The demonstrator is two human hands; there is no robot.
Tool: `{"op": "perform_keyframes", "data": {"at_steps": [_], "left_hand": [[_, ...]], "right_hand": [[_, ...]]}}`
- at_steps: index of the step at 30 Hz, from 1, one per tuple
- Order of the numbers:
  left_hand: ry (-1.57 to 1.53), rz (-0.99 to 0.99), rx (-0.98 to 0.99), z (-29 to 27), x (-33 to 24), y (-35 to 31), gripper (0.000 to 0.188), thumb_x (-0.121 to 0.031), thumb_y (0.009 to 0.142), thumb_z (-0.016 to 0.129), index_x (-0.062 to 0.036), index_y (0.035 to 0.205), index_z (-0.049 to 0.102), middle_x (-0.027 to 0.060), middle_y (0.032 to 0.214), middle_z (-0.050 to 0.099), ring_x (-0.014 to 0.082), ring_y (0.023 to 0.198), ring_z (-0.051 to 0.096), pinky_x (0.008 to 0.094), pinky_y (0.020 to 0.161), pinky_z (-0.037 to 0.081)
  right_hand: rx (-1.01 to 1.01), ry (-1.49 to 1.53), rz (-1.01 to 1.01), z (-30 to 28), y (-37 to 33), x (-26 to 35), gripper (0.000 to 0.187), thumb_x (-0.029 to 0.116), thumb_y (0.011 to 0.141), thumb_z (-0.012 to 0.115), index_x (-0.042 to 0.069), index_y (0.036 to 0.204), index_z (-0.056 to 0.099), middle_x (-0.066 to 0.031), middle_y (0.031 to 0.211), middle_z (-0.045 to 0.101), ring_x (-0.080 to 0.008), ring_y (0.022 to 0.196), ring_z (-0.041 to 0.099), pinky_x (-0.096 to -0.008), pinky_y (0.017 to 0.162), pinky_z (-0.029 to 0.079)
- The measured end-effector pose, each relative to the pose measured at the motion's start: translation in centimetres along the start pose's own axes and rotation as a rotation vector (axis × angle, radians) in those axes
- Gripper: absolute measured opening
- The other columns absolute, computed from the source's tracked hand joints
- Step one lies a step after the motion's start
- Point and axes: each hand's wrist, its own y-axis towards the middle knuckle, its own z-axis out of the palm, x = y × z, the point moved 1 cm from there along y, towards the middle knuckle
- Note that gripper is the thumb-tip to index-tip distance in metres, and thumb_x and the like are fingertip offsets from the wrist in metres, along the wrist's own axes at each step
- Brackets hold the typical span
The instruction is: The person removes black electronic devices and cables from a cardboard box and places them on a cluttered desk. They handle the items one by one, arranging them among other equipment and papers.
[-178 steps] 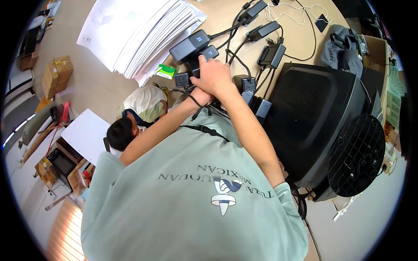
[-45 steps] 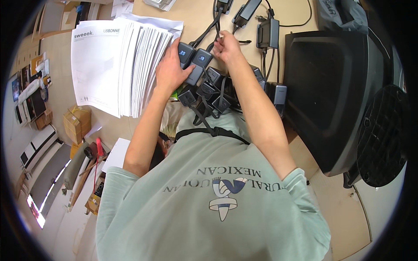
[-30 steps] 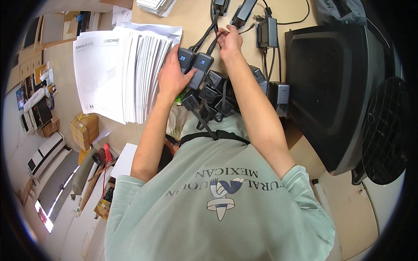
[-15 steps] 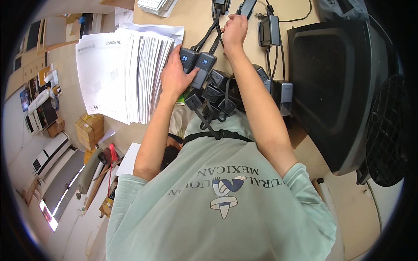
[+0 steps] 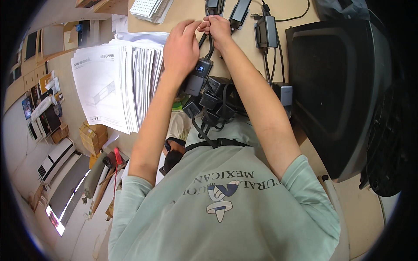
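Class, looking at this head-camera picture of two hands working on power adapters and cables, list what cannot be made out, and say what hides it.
- Head view: what the right hand pinches; its fingers cover the cable.
- Adapter front end; left hand covers it.
- Two adapters at top; cut by the edge.
- Black bin contents; too dark.

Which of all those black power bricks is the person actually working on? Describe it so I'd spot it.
Start at the fanned stack of white booklets on the table. Just right of it, under the left hand, lies a dark grey power brick. Unlike the plain black ones heaped below, it bears a small blue label.
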Motion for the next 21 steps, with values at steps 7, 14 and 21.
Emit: {"op": "perform_keyframes", "data": {"at_steps": [7, 14, 21], "left_hand": [[0.055, 0.043, 0.137, 2.8, 1.3, 7.2, 0.059, -0.008, 0.083, 0.061, -0.0036, 0.141, 0.053, 0.0169, 0.141, 0.058, 0.0366, 0.115, 0.062, 0.0412, 0.099, 0.051], [0.094, 0.019, 0.289, 3.4, 1.5, 7.6, 0.060, -0.007, 0.083, 0.059, -0.0052, 0.143, 0.052, 0.0124, 0.146, 0.054, 0.0382, 0.103, 0.067, 0.0442, 0.089, 0.055], [0.237, 0.058, 0.278, 3.6, 0.6, 7.1, 0.052, -0.012, 0.090, 0.053, -0.0030, 0.141, 0.052, 0.0147, 0.144, 0.056, 0.0343, 0.096, 0.071, 0.0427, 0.080, 0.056]], "right_hand": [[-0.120, 0.042, 0.008, 1.0, -0.6, 0.5, 0.024, 0.016, 0.104, 0.049, -0.002, 0.099, 0.065, -0.0069, 0.078, 0.067, -0.0145, 0.061, 0.057, -0.0290, 0.057, 0.044], [-0.256, 0.107, -0.004, 1.4, 0.4, -1.0, 0.024, 0.014, 0.100, 0.055, -0.005, 0.092, 0.069, -0.0112, 0.078, 0.071, -0.0203, 0.069, 0.067, -0.0342, 0.065, 0.052], [-0.337, 0.059, -0.015, 1.4, 3.0, -2.1, 0.025, 0.017, 0.095, 0.059, -0.003, 0.084, 0.070, -0.0158, 0.087, 0.073, -0.0249, 0.078, 0.067, -0.0402, 0.072, 0.052]]}}
